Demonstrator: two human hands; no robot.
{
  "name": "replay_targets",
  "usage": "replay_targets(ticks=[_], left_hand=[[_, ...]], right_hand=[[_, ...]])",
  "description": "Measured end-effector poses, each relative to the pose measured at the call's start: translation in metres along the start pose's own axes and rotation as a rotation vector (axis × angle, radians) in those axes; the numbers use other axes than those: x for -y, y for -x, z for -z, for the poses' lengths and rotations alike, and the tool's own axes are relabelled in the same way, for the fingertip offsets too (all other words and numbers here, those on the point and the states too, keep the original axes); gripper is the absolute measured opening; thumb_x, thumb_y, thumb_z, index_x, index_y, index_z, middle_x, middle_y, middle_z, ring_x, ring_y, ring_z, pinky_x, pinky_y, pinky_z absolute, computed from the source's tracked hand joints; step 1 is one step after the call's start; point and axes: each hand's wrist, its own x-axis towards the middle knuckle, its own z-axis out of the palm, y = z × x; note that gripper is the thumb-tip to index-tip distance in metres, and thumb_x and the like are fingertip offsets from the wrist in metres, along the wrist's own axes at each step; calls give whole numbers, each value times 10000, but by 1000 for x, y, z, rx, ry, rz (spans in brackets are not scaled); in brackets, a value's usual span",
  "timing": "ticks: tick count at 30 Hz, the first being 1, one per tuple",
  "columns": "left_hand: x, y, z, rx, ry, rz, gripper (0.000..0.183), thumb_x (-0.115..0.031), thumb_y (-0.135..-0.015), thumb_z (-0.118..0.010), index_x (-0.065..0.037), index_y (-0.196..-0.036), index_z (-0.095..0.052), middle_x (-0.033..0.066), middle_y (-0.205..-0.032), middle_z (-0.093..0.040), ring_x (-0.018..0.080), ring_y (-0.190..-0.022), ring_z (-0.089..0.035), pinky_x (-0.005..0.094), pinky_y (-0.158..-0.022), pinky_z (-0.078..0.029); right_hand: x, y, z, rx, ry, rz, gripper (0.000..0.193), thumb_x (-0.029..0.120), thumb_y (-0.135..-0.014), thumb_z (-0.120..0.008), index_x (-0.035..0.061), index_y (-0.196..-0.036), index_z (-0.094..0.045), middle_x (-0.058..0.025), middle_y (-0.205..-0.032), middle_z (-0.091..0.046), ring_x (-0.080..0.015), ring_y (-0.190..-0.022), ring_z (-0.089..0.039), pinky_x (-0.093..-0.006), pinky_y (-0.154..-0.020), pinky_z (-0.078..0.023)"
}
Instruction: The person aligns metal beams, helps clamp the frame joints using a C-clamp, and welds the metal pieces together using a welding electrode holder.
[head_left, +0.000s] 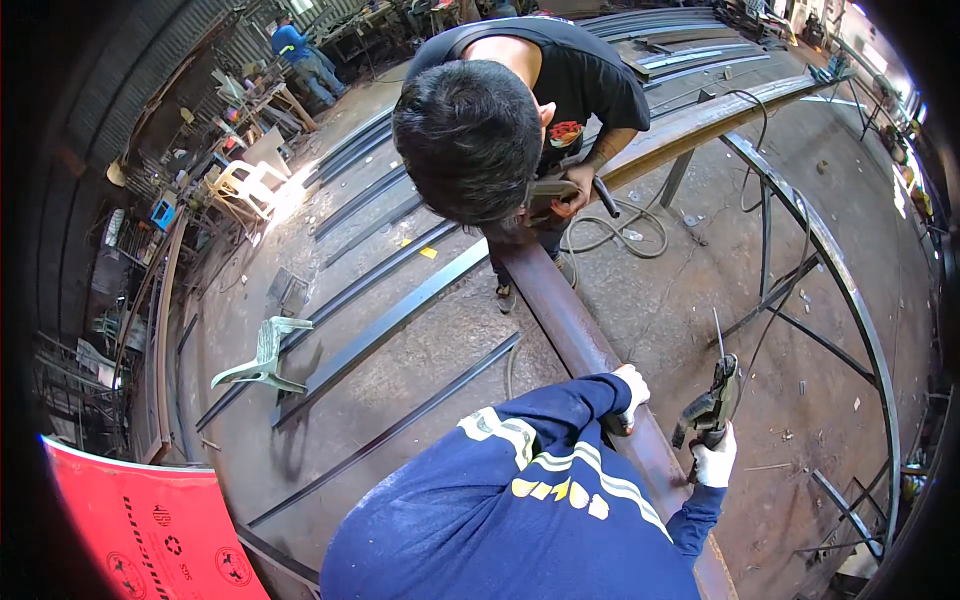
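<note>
A long rusty-brown steel beam runs from the lower right up toward a co-worker. My left hand, in a white glove, is curled over the beam's edge. To the right of the beam, my right hand, also white-gloved, is closed round a dark hand tool that looks like a welding electrode holder. From its top a thin rod sticks up. Over the beam's far end bends the co-worker; their hand holds a tool with a black side handle.
A second long beam crosses behind. Curved steel framing stands at right. Looped cable lies on the floor. Steel tubes, a green upturned chair and a red sheet are at left. Another person stands far back.
</note>
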Motion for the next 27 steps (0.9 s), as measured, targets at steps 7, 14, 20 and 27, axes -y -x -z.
replay_targets(ticks=[7,14,20,27], left_hand=[[-3,1,5,16,-9,7,643,-581,-554,-834,-143,-1017,-746,106,-1003,-735,300,-998,-686,426,-875,-488],[-4,0,6,29,-14,0,640,-588,-555,-833,-144,-1008,-747,103,-1000,-737,296,-995,-687,428,-878,-483],[-2,0,5,29,-18,-6,648,-610,-547,-831,-146,-991,-747,97,-984,-735,294,-985,-688,429,-862,-480],[-3,-3,7,28,-20,-5,647,-614,-546,-831,-146,-985,-746,97,-976,-735,296,-973,-688,429,-857,-478]], right_hand=[[-6,-1,-1,-16,33,12,540,-82,-628,-626,31,-1155,-587,-8,-867,-606,-121,-765,-579,-272,-718,-492],[-13,-4,-1,-12,-2,29,552,-93,-617,-632,39,-1152,-591,-2,-856,-606,-120,-751,-579,-270,-698,-489],[-12,-4,1,8,25,-10,535,-88,-657,-587,6,-1183,-584,-43,-991,-661,-139,-883,-625,-276,-818,-503],[-20,-5,2,-31,63,37,550,-97,-628,-634,33,-1160,-593,-6,-865,-609,-122,-754,-578,-280,-716,-501]])
